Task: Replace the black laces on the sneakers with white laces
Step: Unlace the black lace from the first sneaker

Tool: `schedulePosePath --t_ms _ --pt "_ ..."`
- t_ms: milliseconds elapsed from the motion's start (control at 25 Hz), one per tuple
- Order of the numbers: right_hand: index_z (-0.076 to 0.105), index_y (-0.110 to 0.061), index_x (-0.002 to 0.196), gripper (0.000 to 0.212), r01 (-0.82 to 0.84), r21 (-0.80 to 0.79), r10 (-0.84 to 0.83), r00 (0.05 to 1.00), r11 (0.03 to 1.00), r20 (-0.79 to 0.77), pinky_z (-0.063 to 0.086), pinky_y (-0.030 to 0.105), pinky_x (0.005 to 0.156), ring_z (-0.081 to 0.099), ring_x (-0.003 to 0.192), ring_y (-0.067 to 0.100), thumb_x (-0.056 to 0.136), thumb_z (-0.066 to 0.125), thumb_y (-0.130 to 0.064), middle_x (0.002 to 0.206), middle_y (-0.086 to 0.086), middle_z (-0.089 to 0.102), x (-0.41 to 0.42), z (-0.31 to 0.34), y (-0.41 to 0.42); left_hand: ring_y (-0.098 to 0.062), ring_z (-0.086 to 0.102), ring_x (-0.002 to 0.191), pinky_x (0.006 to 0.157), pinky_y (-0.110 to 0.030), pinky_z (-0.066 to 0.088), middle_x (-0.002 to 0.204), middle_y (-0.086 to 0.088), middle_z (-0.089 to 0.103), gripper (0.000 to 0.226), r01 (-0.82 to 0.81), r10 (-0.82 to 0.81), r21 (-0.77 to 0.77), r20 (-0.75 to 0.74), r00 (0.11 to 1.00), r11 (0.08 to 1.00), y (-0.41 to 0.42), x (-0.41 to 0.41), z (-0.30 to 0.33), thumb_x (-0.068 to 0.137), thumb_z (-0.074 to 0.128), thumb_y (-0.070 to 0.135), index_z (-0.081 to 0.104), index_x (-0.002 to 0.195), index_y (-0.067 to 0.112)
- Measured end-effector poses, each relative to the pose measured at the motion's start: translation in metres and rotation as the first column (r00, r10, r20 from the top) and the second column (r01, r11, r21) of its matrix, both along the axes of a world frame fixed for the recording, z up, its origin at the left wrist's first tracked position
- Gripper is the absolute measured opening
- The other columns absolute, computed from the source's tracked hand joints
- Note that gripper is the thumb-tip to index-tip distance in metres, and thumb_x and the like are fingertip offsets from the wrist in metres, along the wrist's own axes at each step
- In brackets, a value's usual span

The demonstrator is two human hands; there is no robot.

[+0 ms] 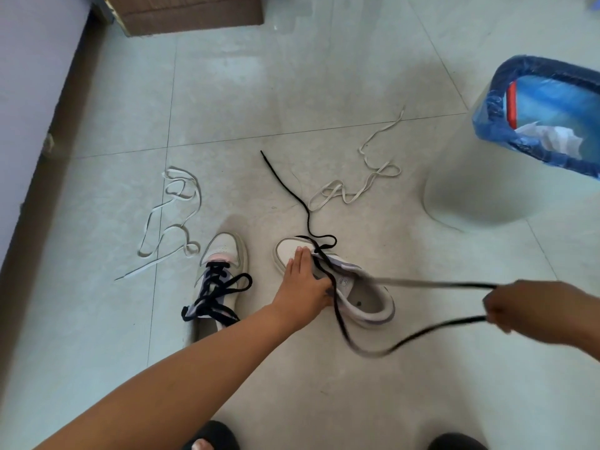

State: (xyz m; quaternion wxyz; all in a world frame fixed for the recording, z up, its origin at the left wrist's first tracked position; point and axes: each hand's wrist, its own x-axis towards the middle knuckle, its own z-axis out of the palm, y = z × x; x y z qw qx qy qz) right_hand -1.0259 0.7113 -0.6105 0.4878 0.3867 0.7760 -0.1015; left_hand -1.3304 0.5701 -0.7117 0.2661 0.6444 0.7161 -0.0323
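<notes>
Two white sneakers stand on the tiled floor. The left sneaker still carries its black lace, loosely threaded. My left hand presses flat on the toe and side of the right sneaker, holding it down. My right hand is closed on a loop of that shoe's black lace, drawn out to the right and blurred. The lace's free end trails away across the floor. One white lace lies left of the shoes, another white lace beyond them on the right.
A bin with a blue liner stands at the right, holding crumpled paper. A cardboard box sits at the top by the wall on the left. My two feet in dark slippers show at the bottom edge.
</notes>
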Motion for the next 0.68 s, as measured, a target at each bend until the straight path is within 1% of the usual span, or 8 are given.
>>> schedulePosePath --t_ms 80,120,160,240,280,440,560,680 --pt "0.056 -0.025 0.101 0.022 0.002 0.118 0.0 1.0 0.993 -0.015 0.043 0.027 0.09 0.055 0.112 0.015 0.097 0.044 -0.042 0.12 -0.003 0.058 -0.046 0.01 0.005 -0.043 -0.01 0.142 0.116 -0.043 -0.001 0.151 -0.032 -0.005 0.044 -0.012 0.012 0.003 0.031 0.999 1.0 0.0 -0.001 0.0 0.09 0.052 0.047 0.056 0.123 0.018" --pt "0.057 -0.02 0.108 0.029 -0.001 0.084 0.008 0.996 0.996 -0.088 0.042 0.027 0.091 0.054 0.114 0.017 0.096 0.044 -0.043 0.122 -0.001 0.058 -0.065 0.009 0.008 -0.043 -0.011 0.142 0.116 -0.043 -0.001 0.152 -0.032 -0.005 0.044 -0.014 0.014 0.004 0.037 0.999 1.0 0.001 0.0 0.001 0.089 0.052 0.048 0.057 0.122 0.019" --pt "0.058 -0.017 0.11 0.031 0.054 0.058 -0.036 0.962 0.997 -0.27 0.041 0.027 0.091 0.054 0.112 0.018 0.096 0.045 -0.041 0.119 0.0 0.059 -0.086 0.003 0.008 -0.043 -0.011 0.142 0.116 -0.044 -0.001 0.152 -0.031 -0.006 0.044 -0.016 0.016 0.002 0.04 0.999 1.0 0.001 0.001 0.001 0.089 0.053 0.048 0.057 0.122 0.02" --pt "0.062 -0.014 0.105 0.026 0.175 -0.065 -0.179 0.782 0.982 -0.597 0.042 0.03 0.088 0.056 0.104 0.02 0.097 0.046 -0.033 0.109 0.002 0.063 -0.138 -0.007 -0.005 -0.042 -0.01 0.142 0.117 -0.044 0.0 0.152 -0.031 -0.005 0.044 -0.024 0.024 -0.001 0.037 0.999 1.0 0.0 0.002 0.001 0.089 0.052 0.049 0.056 0.123 0.021" --pt "0.062 -0.013 0.101 0.025 0.178 -0.089 -0.191 0.718 0.98 -0.669 0.043 0.033 0.084 0.057 0.1 0.022 0.097 0.045 -0.031 0.105 0.003 0.064 -0.164 -0.01 -0.014 -0.041 -0.01 0.142 0.117 -0.043 0.0 0.152 -0.03 -0.005 0.043 -0.028 0.028 0.0 0.039 0.999 1.0 -0.001 0.002 0.001 0.09 0.052 0.048 0.056 0.123 0.022" --pt "0.056 -0.014 0.088 0.022 0.095 -0.05 -0.107 0.838 0.994 -0.534 0.038 0.031 0.068 0.056 0.087 0.023 0.095 0.041 -0.028 0.098 0.008 0.061 -0.233 -0.04 -0.051 -0.038 -0.015 0.143 0.117 -0.042 -0.006 0.154 -0.027 -0.009 0.054 -0.077 0.077 0.0 0.075 0.994 0.997 -0.006 0.008 0.0 0.091 0.049 0.049 0.047 0.137 0.02" --pt "0.059 -0.014 0.109 0.023 0.001 0.073 0.028 0.915 0.997 -0.402 0.036 0.031 0.076 0.056 0.106 0.024 0.095 0.041 -0.019 0.115 0.006 0.06 -0.246 -0.054 -0.064 -0.033 -0.019 0.143 0.117 -0.038 -0.012 0.155 -0.023 -0.012 0.074 -0.134 0.131 0.018 0.091 0.987 0.991 -0.012 0.014 -0.004 0.092 0.048 0.048 0.016 0.15 0.015" --pt "0.058 -0.013 0.114 0.025 -0.044 0.071 0.067 0.931 0.996 -0.36 0.034 0.031 0.077 0.057 0.105 0.024 0.094 0.043 -0.014 0.113 0.006 0.06 -0.246 -0.062 -0.066 -0.033 -0.022 0.142 0.115 -0.036 -0.015 0.154 -0.023 -0.016 0.079 -0.152 0.149 0.024 0.098 0.984 0.988 -0.015 0.017 -0.006 0.092 0.047 0.049 0.007 0.15 0.014"
